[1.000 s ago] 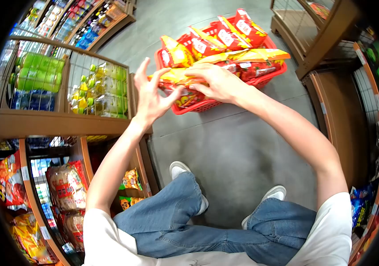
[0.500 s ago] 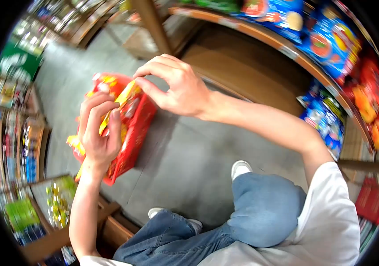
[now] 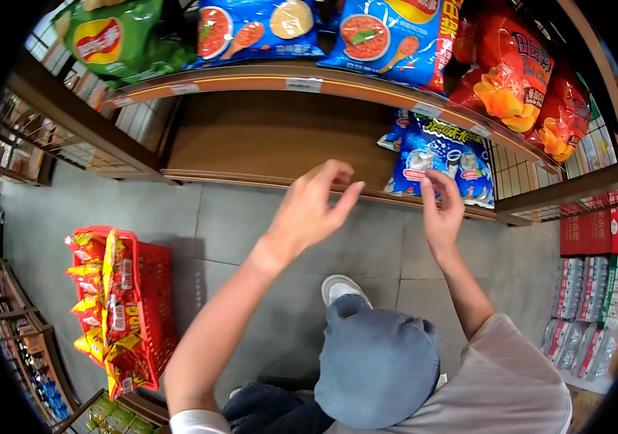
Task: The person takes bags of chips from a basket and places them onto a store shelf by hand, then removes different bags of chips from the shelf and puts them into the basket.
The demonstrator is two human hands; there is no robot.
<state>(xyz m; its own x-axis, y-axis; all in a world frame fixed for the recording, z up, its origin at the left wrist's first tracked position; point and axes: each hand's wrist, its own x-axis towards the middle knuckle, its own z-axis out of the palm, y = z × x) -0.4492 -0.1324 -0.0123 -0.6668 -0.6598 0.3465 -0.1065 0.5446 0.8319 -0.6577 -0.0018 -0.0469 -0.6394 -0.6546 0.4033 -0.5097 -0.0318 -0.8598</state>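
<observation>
My left hand [image 3: 316, 204] is in front of the bottom shelf [image 3: 265, 137], thumb and fingers apart, holding nothing. To its right, my right hand [image 3: 442, 210] is raised before a blue snack bag [image 3: 443, 155] on that shelf; its thumb and fingers are apart with nothing between them. Whether its fingertips touch the bag I cannot tell. A red basket [image 3: 156, 289] stands on the floor at the left, away from both hands, with several red and yellow snack bags [image 3: 117, 318] in it.
The upper shelf edge [image 3: 302, 83] carries a green bag [image 3: 117, 43], blue bags [image 3: 251, 32] and red bags [image 3: 515, 72]. Packs of bottles [image 3: 580, 289] stand at the right. A shelf post [image 3: 85, 119] rises left of the bottom shelf.
The view has turned right, from the basket to the snack shelf. Both hands have left the basket and its bags and are now by the bottom shelf.
</observation>
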